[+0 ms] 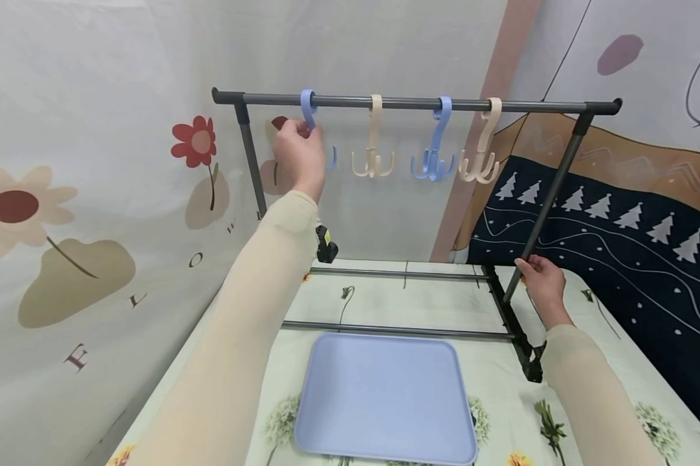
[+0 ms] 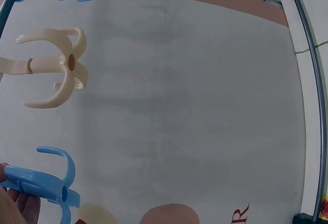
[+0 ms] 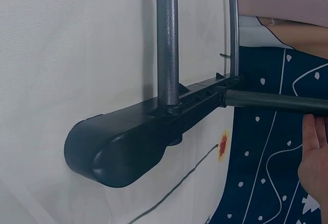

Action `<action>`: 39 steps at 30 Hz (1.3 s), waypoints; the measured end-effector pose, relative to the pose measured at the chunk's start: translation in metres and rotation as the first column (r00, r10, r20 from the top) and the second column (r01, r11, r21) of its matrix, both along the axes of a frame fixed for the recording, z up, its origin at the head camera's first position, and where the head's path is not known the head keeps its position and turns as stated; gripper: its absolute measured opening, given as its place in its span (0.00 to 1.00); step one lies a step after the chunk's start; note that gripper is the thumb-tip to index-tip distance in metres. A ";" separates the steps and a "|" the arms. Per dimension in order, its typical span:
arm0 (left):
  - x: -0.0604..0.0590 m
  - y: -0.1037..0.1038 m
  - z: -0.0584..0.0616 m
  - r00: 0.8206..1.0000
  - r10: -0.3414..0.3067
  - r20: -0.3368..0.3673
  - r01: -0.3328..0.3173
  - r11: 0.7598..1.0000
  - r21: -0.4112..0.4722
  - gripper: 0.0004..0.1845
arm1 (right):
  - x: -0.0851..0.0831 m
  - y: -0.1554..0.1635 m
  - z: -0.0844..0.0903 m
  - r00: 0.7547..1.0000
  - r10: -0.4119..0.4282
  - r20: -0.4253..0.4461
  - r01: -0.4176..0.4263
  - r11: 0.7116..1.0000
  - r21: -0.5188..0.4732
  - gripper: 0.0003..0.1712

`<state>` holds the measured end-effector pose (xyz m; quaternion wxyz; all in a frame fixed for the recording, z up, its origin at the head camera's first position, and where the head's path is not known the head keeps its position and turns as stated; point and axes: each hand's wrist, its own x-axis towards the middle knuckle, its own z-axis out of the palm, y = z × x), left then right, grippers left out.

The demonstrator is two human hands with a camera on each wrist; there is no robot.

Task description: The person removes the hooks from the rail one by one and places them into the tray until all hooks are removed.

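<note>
My left hand [image 1: 301, 155] pinches the shank of a blue four-prong hanging hook [image 1: 306, 109] near the left end of the rack's top bar [image 1: 408, 103]. The hook's curved top loops over that bar. In the left wrist view its prongs [image 2: 66, 183] stick out beyond my fingers. Farther right hang a beige hook [image 1: 374, 139], another blue hook [image 1: 437, 145] and a second beige hook [image 1: 485, 145]. My right hand [image 1: 546, 288] holds the lower part of the rack's right upright [image 1: 554, 194], fingertips against the dark tube in the right wrist view.
A blue tray [image 1: 385, 398] lies on the flower-print cloth in front of the rack. The rack's black foot [image 1: 513, 330] and two lower bars [image 1: 396, 331] sit on the cloth. A printed curtain [image 1: 123, 116] hangs behind and to the left.
</note>
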<state>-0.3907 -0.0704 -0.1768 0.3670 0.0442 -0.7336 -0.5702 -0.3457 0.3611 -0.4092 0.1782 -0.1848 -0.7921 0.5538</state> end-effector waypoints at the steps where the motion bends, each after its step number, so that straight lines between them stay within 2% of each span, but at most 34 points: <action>1: 0.000 0.000 0.002 1.000 0.002 0.000 -0.002 1.000 0.000 0.11 | 0.000 0.000 0.000 1.000 0.001 0.000 -0.001 1.000 -0.002 0.26; 9: -0.001 -0.001 0.028 0.994 0.104 0.017 -0.103 0.992 -0.075 0.09 | 0.001 0.000 0.001 1.000 0.003 0.012 -0.003 1.000 -0.005 0.28; 13: 0.003 0.001 0.037 0.995 0.103 -0.006 -0.103 0.993 -0.047 0.09 | 0.000 0.001 0.001 1.000 -0.005 0.013 0.005 1.000 -0.002 0.25; 16: 0.007 0.003 0.037 0.995 0.092 -0.041 -0.093 0.995 -0.042 0.10 | 0.000 0.002 0.001 1.000 -0.012 0.016 0.012 1.000 0.005 0.22; 24: 0.018 -0.001 0.020 0.996 0.024 -0.089 -0.032 0.995 -0.089 0.12 | -0.001 0.003 -0.002 1.000 0.006 0.012 -0.006 1.000 0.004 0.20; 28: 0.023 -0.008 0.008 0.999 -0.028 -0.037 0.022 0.987 -0.159 0.12 | 0.000 0.004 -0.004 1.000 0.010 0.012 -0.010 1.000 0.010 0.21; 31: 0.027 -0.015 -0.003 0.999 -0.017 0.038 0.027 0.957 -0.290 0.13 | 0.000 0.004 -0.003 1.000 0.013 0.011 -0.013 1.000 0.007 0.23; 33: 0.028 -0.020 -0.011 0.998 0.003 0.063 0.022 0.921 -0.389 0.13 | 0.000 0.004 -0.003 1.000 0.012 0.012 -0.012 1.000 0.002 0.24; 35: 0.030 -0.025 -0.021 0.998 0.002 0.064 0.027 0.892 -0.451 0.13 | -0.001 0.003 -0.002 1.000 0.012 0.014 -0.012 1.000 -0.003 0.25; 36: 0.030 -0.027 -0.026 0.998 -0.014 0.061 0.041 0.885 -0.465 0.12 | -0.001 0.003 -0.002 1.000 0.012 0.015 -0.012 1.000 -0.003 0.26; 39: 0.034 -0.033 -0.043 0.991 -0.104 0.083 0.130 0.889 -0.440 0.10 | -0.002 0.002 -0.003 1.000 0.011 0.016 -0.012 1.000 0.012 0.28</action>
